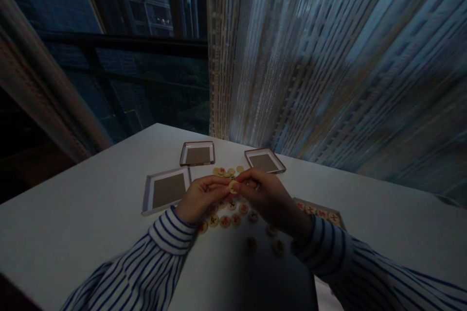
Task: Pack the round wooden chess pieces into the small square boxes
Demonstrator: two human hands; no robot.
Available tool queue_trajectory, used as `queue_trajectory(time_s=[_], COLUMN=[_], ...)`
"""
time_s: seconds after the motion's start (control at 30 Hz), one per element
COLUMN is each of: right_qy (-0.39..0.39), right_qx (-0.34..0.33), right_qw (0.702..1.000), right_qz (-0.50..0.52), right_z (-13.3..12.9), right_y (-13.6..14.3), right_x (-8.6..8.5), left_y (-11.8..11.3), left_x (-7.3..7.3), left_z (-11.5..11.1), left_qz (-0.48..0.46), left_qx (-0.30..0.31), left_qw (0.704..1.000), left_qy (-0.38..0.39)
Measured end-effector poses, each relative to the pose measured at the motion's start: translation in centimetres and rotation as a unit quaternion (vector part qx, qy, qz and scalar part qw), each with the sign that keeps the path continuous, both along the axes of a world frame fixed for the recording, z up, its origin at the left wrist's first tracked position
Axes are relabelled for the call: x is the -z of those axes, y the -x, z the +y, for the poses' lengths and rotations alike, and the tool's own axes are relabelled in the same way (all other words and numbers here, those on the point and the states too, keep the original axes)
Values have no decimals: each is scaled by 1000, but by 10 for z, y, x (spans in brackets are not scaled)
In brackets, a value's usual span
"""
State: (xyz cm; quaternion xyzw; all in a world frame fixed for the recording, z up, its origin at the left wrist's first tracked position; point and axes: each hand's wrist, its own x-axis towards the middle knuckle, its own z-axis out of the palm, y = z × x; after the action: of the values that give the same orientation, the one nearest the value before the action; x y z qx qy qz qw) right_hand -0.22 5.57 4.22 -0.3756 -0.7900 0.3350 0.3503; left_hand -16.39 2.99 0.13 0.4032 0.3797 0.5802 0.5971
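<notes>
Just above a spread of round xiangqi pieces [225, 221], my two hands meet at the fingertips. Between them is one pale xiangqi piece [232, 186] with a dark mark on its face. My left hand [202, 198] pinches its left side, while my right hand [263, 195] has thumb and fingers closed on its right side. The pieces on the table carry red or dark characters, and some are partly hidden under my hands. A small cluster of pieces [222, 171] lies just beyond my fingers.
Shallow box lids or trays stand around the pieces: one at left [148, 199], one at back left [181, 155], one at back right [280, 167]. A box [339, 214] holding rows of red-marked pieces is partly behind my right forearm. A curtain [310, 58] hangs beyond the white table [91, 209].
</notes>
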Motion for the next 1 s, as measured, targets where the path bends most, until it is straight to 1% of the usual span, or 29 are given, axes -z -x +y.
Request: queue_trajectory(time_s=[0.07,0.17,0.23,0.3,0.43,0.5,0.6,0.73,0.9,1.0], right_qy=[8,50,62,38,-74,-106,-116,-120,-138,-148], right_qx=[2,6,-2,-13,-30,-33,-31,-47,-54,-54], right_qw=[1000,999,998,999,996,991,989,990,989,987], right_qz=[3,-2,-5,-9,-50,-71,-81,-62,-22,-26], right_z=[0,-1,-2,-4,-12,-17,-26,-37,-51,-61], right_y=[-1,-3,-5,-8,-18,-23,-32,-45,-63,-73], right_x=[0,-1,-2,-3,-5,-7,-10,-10,1,9], left_y=[0,-1,-1,-3,-8,-12,-19,-28,-37,-43], left_x=[0,0,-1,-1,-2,-3,-5,-9,-10,-8], left_z=[0,0,-1,-1,-4,-7,-13,-23,-34,-40], left_qz=[6,12,11,4,-34,-40,-37,-18,45,90], left_qx=[3,15,19,15,6,13,28,53,76,98], left_qw=[1000,1000,1000,1000,999,999,999,998,996,991], left_qy=[2,2,0,1,10,10,11,18,12,20])
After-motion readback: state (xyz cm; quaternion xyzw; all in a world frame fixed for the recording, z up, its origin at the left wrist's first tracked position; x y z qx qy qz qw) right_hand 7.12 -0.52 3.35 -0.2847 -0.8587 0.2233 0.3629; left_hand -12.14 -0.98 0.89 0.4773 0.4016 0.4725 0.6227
